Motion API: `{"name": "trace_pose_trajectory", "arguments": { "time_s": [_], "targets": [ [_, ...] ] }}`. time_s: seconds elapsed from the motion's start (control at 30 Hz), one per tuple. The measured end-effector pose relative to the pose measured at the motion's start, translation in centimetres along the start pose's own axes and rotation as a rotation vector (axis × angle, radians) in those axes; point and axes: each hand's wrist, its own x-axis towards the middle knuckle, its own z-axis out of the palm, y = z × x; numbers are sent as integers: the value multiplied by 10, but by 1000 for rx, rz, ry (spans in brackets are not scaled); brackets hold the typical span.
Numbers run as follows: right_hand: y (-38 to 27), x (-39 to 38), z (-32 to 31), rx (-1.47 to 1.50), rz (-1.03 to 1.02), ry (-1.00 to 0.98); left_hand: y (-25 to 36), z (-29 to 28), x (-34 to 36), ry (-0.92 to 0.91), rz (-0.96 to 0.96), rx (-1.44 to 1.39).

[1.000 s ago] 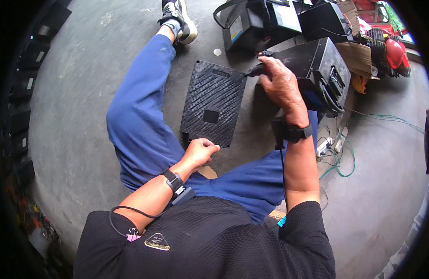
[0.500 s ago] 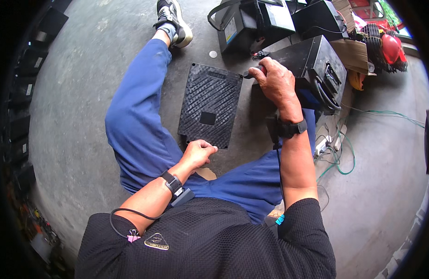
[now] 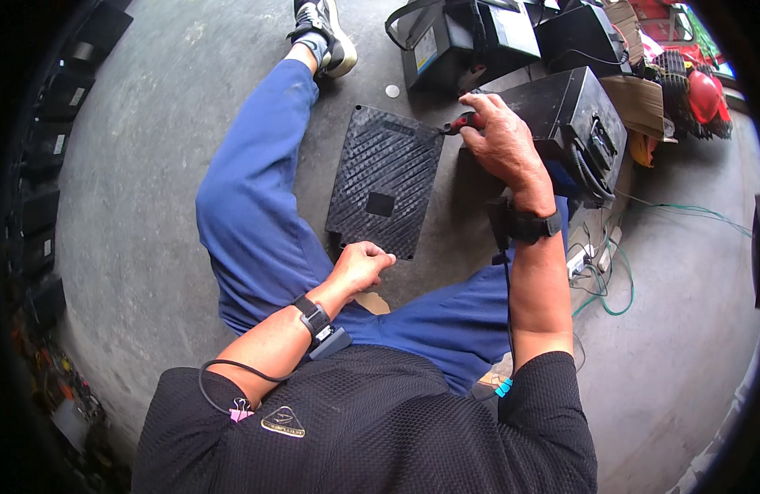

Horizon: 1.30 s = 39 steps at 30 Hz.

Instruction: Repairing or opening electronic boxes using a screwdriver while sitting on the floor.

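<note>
A black rectangular plastic cover (image 3: 396,173) with slanted ribs and a small smooth square lies between my legs. At its far right corner, my right hand (image 3: 505,142) holds a red-and-black handled tool (image 3: 466,123), which looks like a screwdriver. The tool's dark end meets that corner; its tip is too small to make out. My left hand (image 3: 362,268) rests by the cover's near edge, fingers closed with thumb and forefinger together. Whether anything is pinched there is hidden.
A black box (image 3: 561,115) with a cable stands right of the cover. Other black boxes (image 3: 470,45) stand beyond it. A power strip (image 3: 579,262) and green wires (image 3: 619,309) lie on the right floor. More dark boxes (image 3: 46,144) line the left. A round disc (image 3: 392,90) lies ahead.
The whole view has shifted slightly, moving the scene rightward. My right fingers have lifted and loosened around the tool, showing more of its red handle. My left hand stays near the cover's near edge.
</note>
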Motion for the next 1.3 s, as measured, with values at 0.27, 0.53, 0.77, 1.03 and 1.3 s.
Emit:
{"name": "trace_pose_trajectory", "arguments": {
  "time_s": [0.27, 0.53, 0.77, 1.03, 1.3],
  "targets": [
    [-9, 11, -9, -194, 202, -160, -1, 0, 1, 9, 11, 25],
    [-1, 4, 0, -197, 107, -51, 2, 2, 0, -4, -13, 7],
    [4, -2, -2, 47, -7, -12, 3, -2, -4, 15, -28, -21],
    [9, -3, -6, -8, -32, 7, 29, -10, -45, 146, 371, 874],
    [7, -8, -8, -15, 0, -91, 111, -61, 23, 707, 721, 393]
  ]
}}
